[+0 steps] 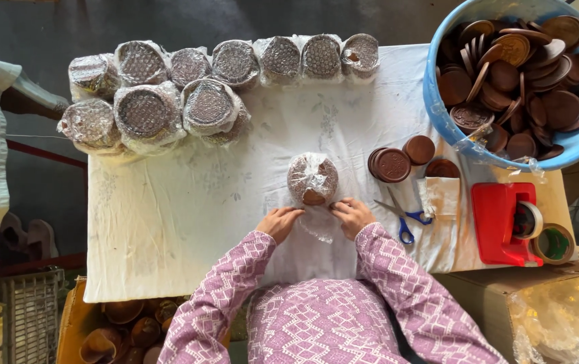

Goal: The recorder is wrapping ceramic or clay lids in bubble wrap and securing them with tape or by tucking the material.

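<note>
Worktop (168, 229): one, covered by a white, stained cloth; dark floor beyond it.

Stack of round brown discs half wrapped in clear bubble film (312, 178): one, at the cloth's middle, directly in front of both hands.

Left hand (280, 222): fingers pinching the loose film at the bundle's near edge.

Right hand (352, 216): fingers gripping the same film on the other side. Both sleeves pink with a white pattern.

Finished film-wrapped round bundles (149, 113): about twelve, in two rows along the far edge; those beneath are partly hidden, so the count is uncertain.

Bare brown discs on the cloth (392, 165): three small stacks right of the bundle.

Blue plastic tub (438, 108): one, heaped with brown discs too overlapped to count, cut off at the top edge.

Blue-handled scissors (404, 217): one pair, just beside the right hand.

Red tape dispenser (498, 222): one, holding a roll; a second tape roll (554, 244) touches it.

Cardboard box (485, 296): lower right, cut off.

Grey plastic crate (30, 313): lower left, cut off.
</note>
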